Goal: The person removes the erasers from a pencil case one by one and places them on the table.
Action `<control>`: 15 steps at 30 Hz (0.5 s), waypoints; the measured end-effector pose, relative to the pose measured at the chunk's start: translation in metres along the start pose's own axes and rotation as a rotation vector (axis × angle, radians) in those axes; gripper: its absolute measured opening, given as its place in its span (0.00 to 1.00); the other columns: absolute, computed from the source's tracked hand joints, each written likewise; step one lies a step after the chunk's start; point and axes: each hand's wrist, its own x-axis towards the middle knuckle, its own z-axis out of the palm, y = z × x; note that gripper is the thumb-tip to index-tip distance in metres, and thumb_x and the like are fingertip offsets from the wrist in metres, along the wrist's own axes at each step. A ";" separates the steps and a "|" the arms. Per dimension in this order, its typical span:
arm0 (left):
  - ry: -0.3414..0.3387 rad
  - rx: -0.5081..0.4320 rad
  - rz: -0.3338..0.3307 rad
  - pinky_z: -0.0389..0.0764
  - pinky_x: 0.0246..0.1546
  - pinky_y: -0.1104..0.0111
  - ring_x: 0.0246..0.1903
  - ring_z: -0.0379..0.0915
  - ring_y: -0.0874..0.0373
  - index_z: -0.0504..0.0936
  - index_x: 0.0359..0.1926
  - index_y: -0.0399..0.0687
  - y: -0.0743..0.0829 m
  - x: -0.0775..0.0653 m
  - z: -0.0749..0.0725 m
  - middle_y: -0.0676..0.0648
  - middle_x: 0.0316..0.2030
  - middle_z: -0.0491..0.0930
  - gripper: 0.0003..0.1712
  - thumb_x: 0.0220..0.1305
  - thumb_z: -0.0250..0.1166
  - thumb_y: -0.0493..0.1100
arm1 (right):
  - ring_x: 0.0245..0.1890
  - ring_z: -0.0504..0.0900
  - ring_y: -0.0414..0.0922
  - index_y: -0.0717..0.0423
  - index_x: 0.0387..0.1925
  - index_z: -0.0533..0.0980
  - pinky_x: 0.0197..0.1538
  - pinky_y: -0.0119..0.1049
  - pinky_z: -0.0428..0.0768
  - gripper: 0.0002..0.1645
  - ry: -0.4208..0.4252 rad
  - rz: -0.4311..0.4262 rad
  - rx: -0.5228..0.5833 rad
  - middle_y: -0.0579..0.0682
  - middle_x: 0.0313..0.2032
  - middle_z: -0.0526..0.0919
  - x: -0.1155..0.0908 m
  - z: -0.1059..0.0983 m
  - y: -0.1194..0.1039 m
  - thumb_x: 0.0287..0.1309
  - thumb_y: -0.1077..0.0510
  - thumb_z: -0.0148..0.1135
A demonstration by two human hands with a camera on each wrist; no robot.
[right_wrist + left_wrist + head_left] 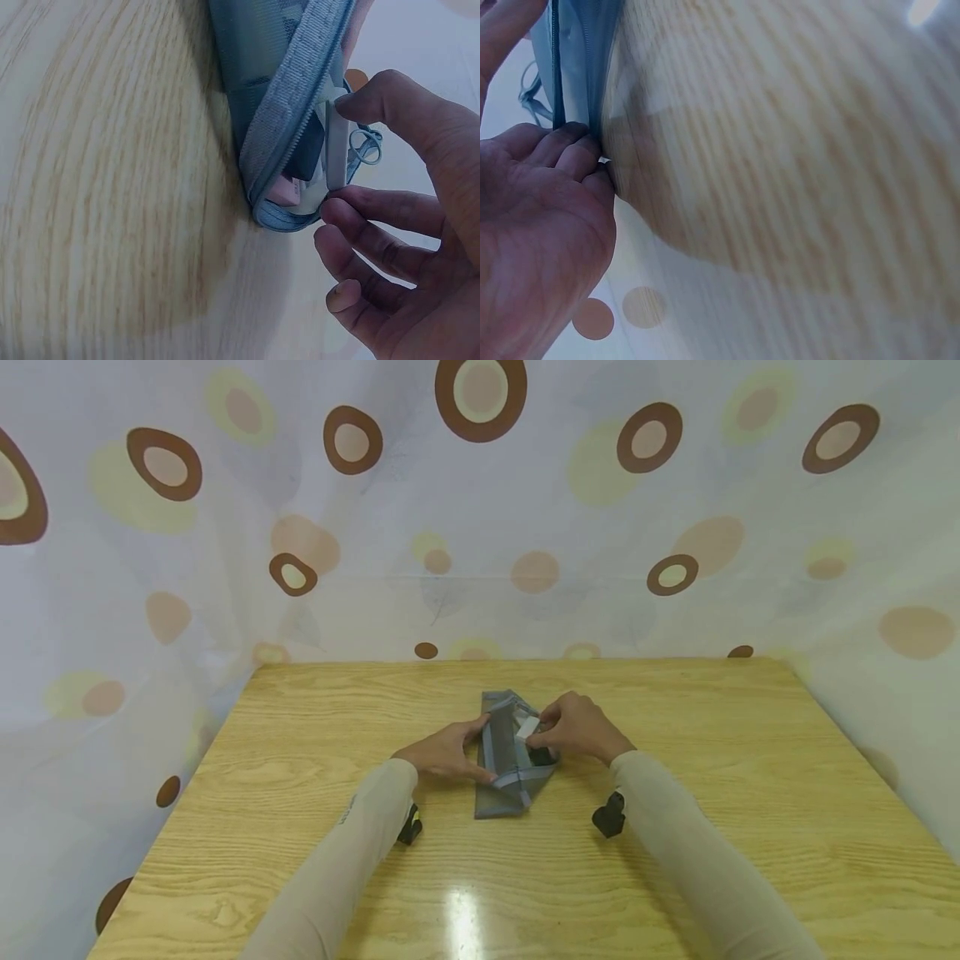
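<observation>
Near the middle of the wooden table (pixel 712 718), a grey-blue pouch (pixel 508 739) is lying, its zipped mouth gaping toward the right. The left hand (pixel 447 750) is gripping the pouch's left side, thumb toward the near end, fingers farther up. The right hand (pixel 581 727) is pinching a white block (pixel 337 150) between thumb and fingertips, right at the mouth; whether the block is going in or coming out, cannot tell. Beside it, a dark item (pixel 307 154) and a pinkish item (pixel 285 193) are sitting inside. A thin cord loop (pixel 376 136) is hanging by the rim.

Judgement on technique: the left hand should be bracing the pouch without squeezing, since soft walls will probably be folding inward. The right should be guiding the block lengthwise, staying off the zip edge (pixel 289 97), where corners may be snagging, and not be crowding the neighbouring items or catching the loop.
</observation>
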 end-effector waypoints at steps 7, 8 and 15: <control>0.004 0.015 -0.005 0.55 0.75 0.60 0.78 0.43 0.49 0.40 0.81 0.39 0.001 0.000 -0.001 0.41 0.80 0.42 0.63 0.59 0.77 0.45 | 0.34 0.80 0.42 0.60 0.38 0.88 0.40 0.41 0.81 0.18 0.007 0.007 0.009 0.50 0.36 0.87 -0.002 -0.004 -0.003 0.54 0.49 0.76; 0.004 0.019 -0.006 0.55 0.75 0.60 0.78 0.43 0.49 0.41 0.81 0.40 0.001 0.000 -0.001 0.41 0.80 0.42 0.63 0.59 0.77 0.45 | 0.35 0.81 0.43 0.61 0.40 0.88 0.41 0.42 0.82 0.19 0.004 0.006 0.009 0.52 0.38 0.88 -0.002 -0.005 -0.004 0.54 0.49 0.76; 0.004 0.026 -0.004 0.55 0.75 0.60 0.78 0.43 0.49 0.41 0.81 0.39 0.000 0.000 -0.001 0.41 0.79 0.43 0.64 0.59 0.77 0.45 | 0.44 0.85 0.52 0.64 0.50 0.85 0.46 0.50 0.84 0.29 0.012 -0.021 0.000 0.57 0.46 0.87 -0.007 -0.014 -0.009 0.54 0.46 0.75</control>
